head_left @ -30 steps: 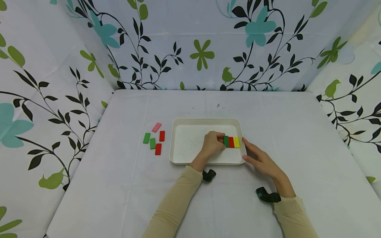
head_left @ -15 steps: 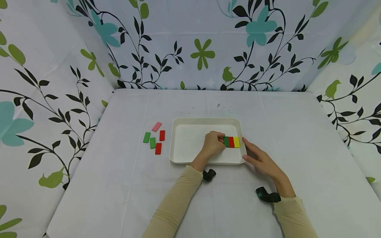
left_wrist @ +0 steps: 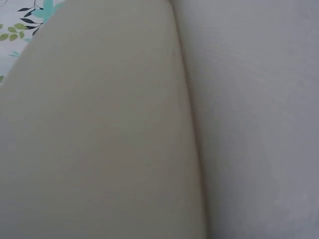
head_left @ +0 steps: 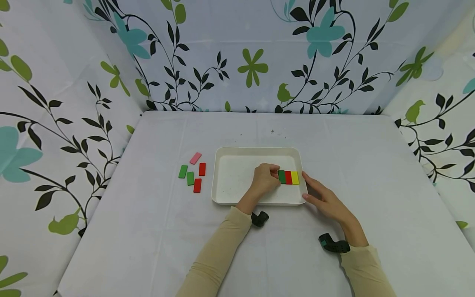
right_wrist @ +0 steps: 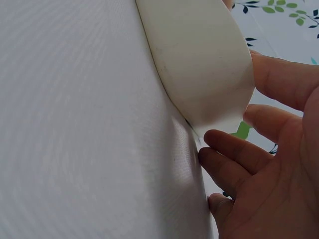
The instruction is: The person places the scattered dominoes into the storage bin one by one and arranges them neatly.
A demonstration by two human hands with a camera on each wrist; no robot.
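Observation:
In the head view, a row of three small flat tiles lies at the right end of a white tray (head_left: 237, 165): a green tile (head_left: 282, 177), a red tile (head_left: 288, 177) and a yellow tile (head_left: 295, 177), side by side. My left hand (head_left: 264, 179) reaches in over the tray and pinches the green tile at its left side between thumb and finger. At the tray's right end, my right hand (head_left: 326, 200) has its fingers spread and lightly bent, fingertips against the outer rim. The right wrist view shows fingers (right_wrist: 271, 79) touching the tray wall (right_wrist: 214, 64).
Left of the tray lie more loose tiles on the white cloth: a pink tile (head_left: 195, 158), two green, one of them a green tile (head_left: 183, 171), and two red, among them a red tile (head_left: 197, 185). A patterned curtain (head_left: 252, 53) surrounds the table. Sleeve and cloth fill the left wrist view.
Almost nothing moves. The green tile sits straight and flush with the red one now, where a second ago it stood slightly higher and skewed.

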